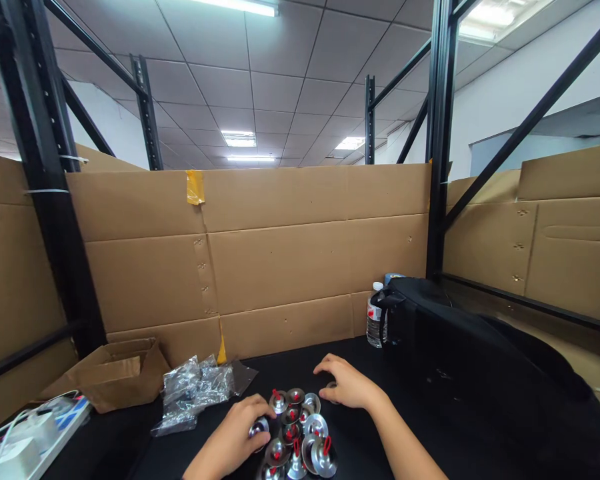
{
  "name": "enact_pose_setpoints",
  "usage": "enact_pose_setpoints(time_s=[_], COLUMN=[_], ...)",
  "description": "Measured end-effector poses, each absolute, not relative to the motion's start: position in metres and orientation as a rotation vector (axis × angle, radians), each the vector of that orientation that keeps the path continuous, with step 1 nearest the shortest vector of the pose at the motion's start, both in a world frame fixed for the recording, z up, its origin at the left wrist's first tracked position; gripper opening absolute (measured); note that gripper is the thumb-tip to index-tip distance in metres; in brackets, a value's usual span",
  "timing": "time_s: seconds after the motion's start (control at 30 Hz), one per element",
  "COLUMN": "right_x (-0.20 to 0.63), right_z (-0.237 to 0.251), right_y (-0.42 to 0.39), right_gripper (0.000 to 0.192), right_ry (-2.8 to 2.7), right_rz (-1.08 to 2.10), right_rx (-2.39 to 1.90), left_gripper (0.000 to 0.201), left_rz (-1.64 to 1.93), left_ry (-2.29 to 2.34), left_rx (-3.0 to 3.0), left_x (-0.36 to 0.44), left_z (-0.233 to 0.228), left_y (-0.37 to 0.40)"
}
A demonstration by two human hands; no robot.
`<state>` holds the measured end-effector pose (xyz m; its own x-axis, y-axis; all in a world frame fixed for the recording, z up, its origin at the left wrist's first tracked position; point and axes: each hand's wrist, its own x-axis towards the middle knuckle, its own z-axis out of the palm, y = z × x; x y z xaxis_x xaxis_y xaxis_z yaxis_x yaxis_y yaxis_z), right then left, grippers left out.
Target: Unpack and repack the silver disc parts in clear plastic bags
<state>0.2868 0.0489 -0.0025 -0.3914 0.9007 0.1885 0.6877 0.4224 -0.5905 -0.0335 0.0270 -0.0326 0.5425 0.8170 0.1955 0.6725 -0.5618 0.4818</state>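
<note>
A cluster of small shiny domed metal discs with red cord loops, which look like finger cymbals (316,425), lies on the black tabletop. My left hand (237,430) is at the cluster's left side, its thumb and fingers curled around one finger cymbal (259,428). Just beyond the cluster on the right, my right hand (349,383) has its fingers bent round another finger cymbal (332,385), mostly hidden beneath them. Several of the discs overlap or lean on each other, and some red loops stand up.
Clear plastic bags (200,390) and an open cardboard box (123,373) lie to the left, near a power strip (55,443) with plugs. A black bag (470,380) fills the right side, beside a water bottle (374,317). Cardboard walls (280,260) and rack posts (436,147) enclose the table.
</note>
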Motion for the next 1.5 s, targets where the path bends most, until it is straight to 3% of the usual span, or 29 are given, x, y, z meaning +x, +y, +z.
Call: enact_pose_setpoints(time_s=[0.17,0.53,0.97,1.07,1.23,1.4,1.5], right_x=[0.287,0.285,0.280,0.267,0.224,0.197,0.196], right_z=[0.000,-0.002,0.004,0.006,-0.004,-0.013,-0.016], right_y=[0.048,0.048,0.043,0.039,0.029,0.021,0.020], right_gripper=[0.045,0.045,0.037,0.041,0.072,0.047,0.048], right_ry=[-2.215,-2.234,-2.215,-2.162,-2.001,-1.868,-1.787], right_rz=[0.586,0.580,0.569,0.589,0.805,0.765,0.802], right_rx=[-1.352,-1.333,-1.253,-1.125,-0.817,-0.745,-0.788], left_gripper=[0.021,0.008,0.012,0.011,0.024,0.026,0.025], left_rz=[0.507,0.581,0.455,0.581,1.011,1.280,1.343], left_ry=[1.419,1.209,1.322,1.253,1.049,0.866,0.833], left_rx=[2.381,2.318,2.429,2.401,2.156,1.788,1.631], left_x=[-0.041,-0.032,-0.038,-0.034,-0.016,0.006,0.010], left_z=[-0.024,-0.034,-0.027,-0.017,-0.013,-0.024,-0.028], left_y=[0.031,0.028,0.027,0.022,0.018,0.020,0.022])
